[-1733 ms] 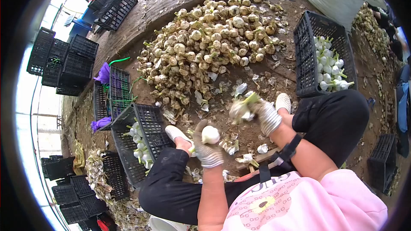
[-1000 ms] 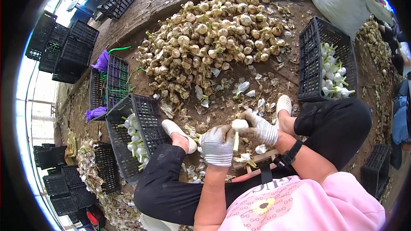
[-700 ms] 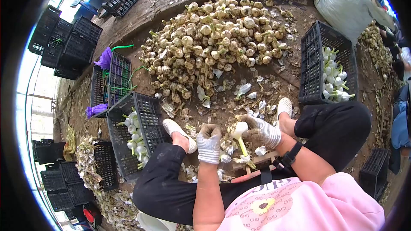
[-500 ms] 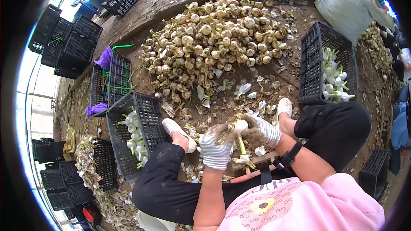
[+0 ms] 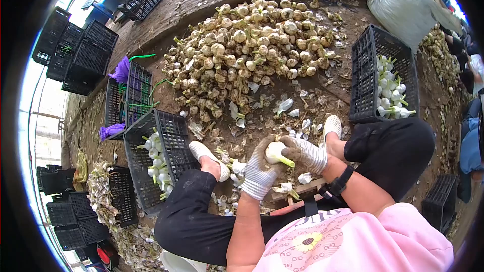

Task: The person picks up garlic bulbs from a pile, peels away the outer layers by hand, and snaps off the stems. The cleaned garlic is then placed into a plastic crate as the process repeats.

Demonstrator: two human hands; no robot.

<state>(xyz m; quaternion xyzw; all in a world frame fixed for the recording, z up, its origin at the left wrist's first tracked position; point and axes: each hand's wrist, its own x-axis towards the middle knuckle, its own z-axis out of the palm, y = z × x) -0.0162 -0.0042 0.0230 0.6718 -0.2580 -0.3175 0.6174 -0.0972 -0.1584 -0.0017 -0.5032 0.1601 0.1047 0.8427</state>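
Observation:
A white garlic bulb with a short green stem is between my two gloved hands, its stem pointing right and down. My left hand, in a striped, dirt-stained glove, wraps round the bulb's left side. On the other side the fingers of my right hand press against the bulb near the stem. Below them, peeled skins and a cut stem lie by a wooden piece. A loose white bulb lies left of my left hand.
A big heap of unpeeled garlic lies ahead. Crates with cleaned bulbs stand at left and right. A white sack is at the upper right; stacked black crates stand far left. A person in blue sits at the right edge.
The garlic bulb has turned: its stem, longer and hanging down before, now looks short and points to the lower right. My left hand has shifted right, around the bulb.

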